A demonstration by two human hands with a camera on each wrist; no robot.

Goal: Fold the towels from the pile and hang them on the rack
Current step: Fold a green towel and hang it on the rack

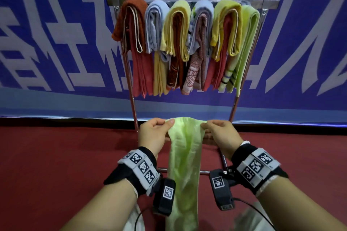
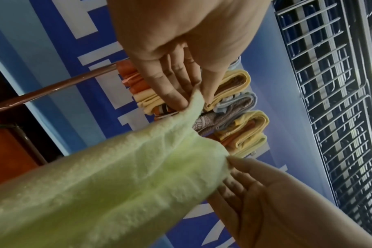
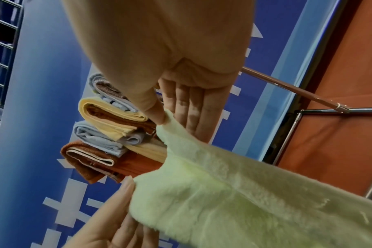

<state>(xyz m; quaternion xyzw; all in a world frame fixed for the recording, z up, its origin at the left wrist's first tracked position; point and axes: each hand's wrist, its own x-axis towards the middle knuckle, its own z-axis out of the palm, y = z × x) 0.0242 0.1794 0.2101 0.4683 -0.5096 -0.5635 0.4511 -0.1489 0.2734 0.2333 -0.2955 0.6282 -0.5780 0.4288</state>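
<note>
In front of the rack [image 1: 270,3]: left hand [image 1: 153,134] and right hand [image 1: 223,135] sit close together, each pinching a top corner of the green towel [image 1: 185,159]. The towel's long axis hangs straight down. The rack's top is ahead and higher, and both hands look equally near.

Seen from where the person stands, at twelve o'clock the rack [image 1: 271,3] has its top bar packed with hung towels [image 1: 176,43] pressed side to side. Only short bare stubs show at eleven and one o'clock. Below the hems, the space between the uprights [image 1: 134,110] is open. The lime towel [image 1: 185,155], pinched by the left hand [image 1: 152,135] and right hand [image 1: 223,137], hangs in front of the low base bar [image 1: 204,172] at six o'clock. The red floor [image 1: 65,155] lies open at nine and three o'clock.
</note>
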